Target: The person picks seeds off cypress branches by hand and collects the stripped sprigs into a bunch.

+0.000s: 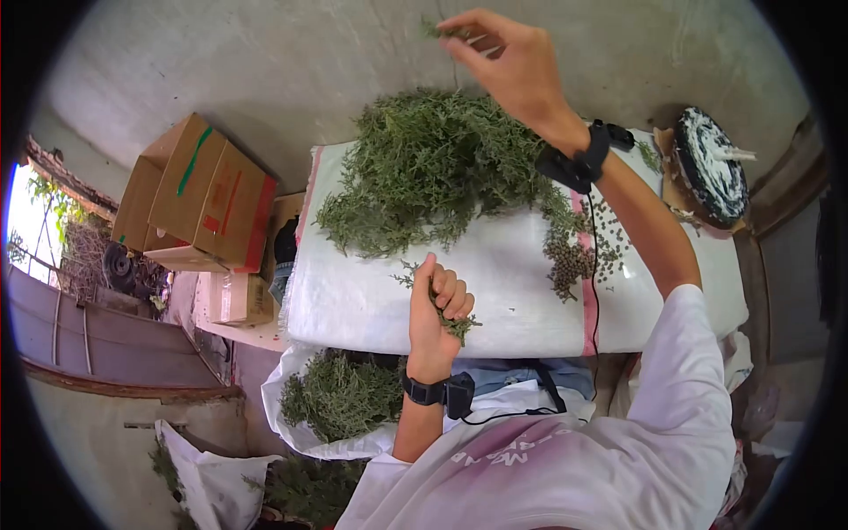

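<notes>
My left hand (433, 314) is closed in a fist around a green sprig (461, 329), whose leafy ends stick out above and below the fingers. Raised high in front of the wall, my right hand (508, 66) pinches a smaller green sprig (435, 31) between thumb and fingers. Between and beyond the hands, a large heap of green cuttings (433, 168) lies on a white woven sack cover (442, 300). To the right of the heap, small round brownish seed cones (574, 265) are gathered in a cluster and scattered about.
Open cardboard boxes (208, 199) stand at the left. An open white bag (296, 420) with more greenery (340, 393) sits below the table edge. A round black disc with white smears (707, 168) leans at the far right. A cable (594, 300) runs down from my right wrist.
</notes>
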Demonstrator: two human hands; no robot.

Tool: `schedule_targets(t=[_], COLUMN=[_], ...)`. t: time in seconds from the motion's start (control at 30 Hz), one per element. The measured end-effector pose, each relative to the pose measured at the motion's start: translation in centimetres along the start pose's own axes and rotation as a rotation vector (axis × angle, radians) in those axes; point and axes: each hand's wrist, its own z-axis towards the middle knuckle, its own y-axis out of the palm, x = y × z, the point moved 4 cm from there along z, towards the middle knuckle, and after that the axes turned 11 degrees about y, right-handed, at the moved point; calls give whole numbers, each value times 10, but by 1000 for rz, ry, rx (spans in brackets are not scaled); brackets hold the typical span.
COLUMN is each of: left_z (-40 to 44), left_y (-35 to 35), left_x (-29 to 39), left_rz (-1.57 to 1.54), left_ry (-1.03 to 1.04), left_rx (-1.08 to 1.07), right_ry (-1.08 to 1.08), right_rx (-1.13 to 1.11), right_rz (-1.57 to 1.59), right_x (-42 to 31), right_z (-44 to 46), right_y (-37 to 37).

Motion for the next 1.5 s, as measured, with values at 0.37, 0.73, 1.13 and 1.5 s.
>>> schedule_targets(t=[0.37, 0.73, 1.13, 1.5], left_z=[18, -3, -13, -9], left_y=[10, -3, 6, 21], left_x=[-6, 7, 14, 0], left_rz=[180, -67, 230, 139], left_ry=[91, 194, 263, 160], left_rx=[207, -57, 75, 38], right_ry=[1, -16, 534, 952], right_rx=[-1134, -595, -627, -548], right_rz=[-56, -704, 258, 603], right_x=[-52, 76, -40, -24], right_z=[-131, -48, -100, -208], right_y=[-24, 19, -24, -35])
